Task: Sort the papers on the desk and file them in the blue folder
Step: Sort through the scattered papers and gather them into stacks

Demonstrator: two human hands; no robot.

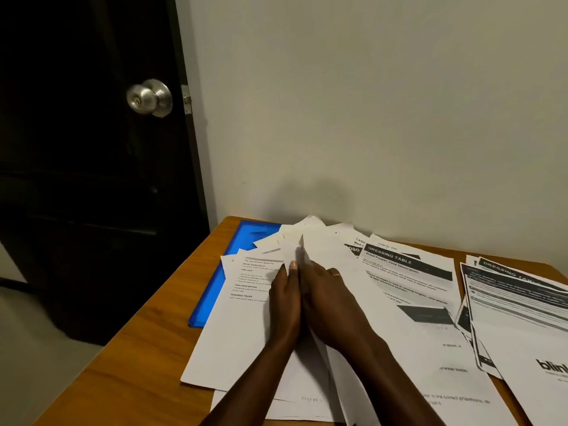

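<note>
Two hands sit side by side, touching, mid-pile. The left hand (284, 302) pinches a lifted sheet (302, 249), thumb on top. The right hand (329, 302) is pressed against it, fingertips hidden under that sheet, so its grip is unclear. Printed papers (399, 302), thin and flat with black headers, fan across the wood-grain desk (138, 348). The blue folder (246, 238), glossy and rectangular, lies flat at the far left corner, partly under the papers.
</note>
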